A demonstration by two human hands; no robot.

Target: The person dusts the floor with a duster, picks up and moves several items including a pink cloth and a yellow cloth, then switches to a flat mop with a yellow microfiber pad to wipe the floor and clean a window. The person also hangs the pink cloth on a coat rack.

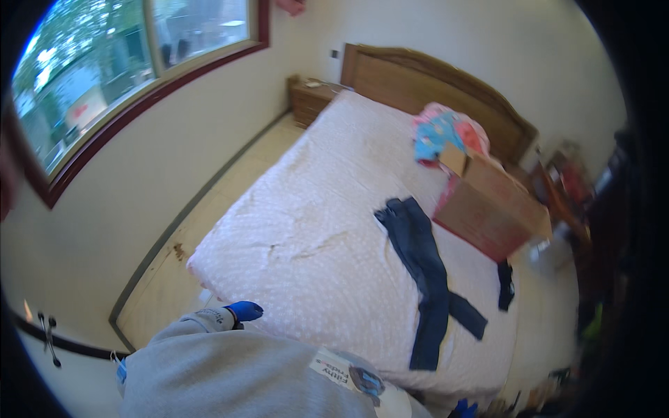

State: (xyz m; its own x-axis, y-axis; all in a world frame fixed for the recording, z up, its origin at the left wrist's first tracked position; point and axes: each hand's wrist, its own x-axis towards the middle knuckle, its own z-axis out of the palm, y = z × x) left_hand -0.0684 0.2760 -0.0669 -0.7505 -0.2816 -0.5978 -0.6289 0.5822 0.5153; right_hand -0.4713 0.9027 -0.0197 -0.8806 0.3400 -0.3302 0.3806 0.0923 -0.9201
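Note:
My left hand (245, 311), in a blue glove, is beside the near left edge of the bed (300, 230). Its fingers look loosely stretched, with nothing visible in them. Only a bit of my right hand (463, 409), also gloved in blue, shows at the lower edge, and its fingers are mostly cut off. Dark trousers (421, 272) lie spread lengthwise on the pale pink bedcover, one leg angled aside. Beyond them stands an open cardboard box (491, 209). A small black piece of cloth (505, 285) lies by the bed's right edge.
A pink and blue bundle of cloth (449, 132) rests near the wooden headboard (425, 80). At the far left corner stands a wooden nightstand (309, 101). A window (104, 76) is in the left wall. Dark furniture (613, 230) and clutter line the right side.

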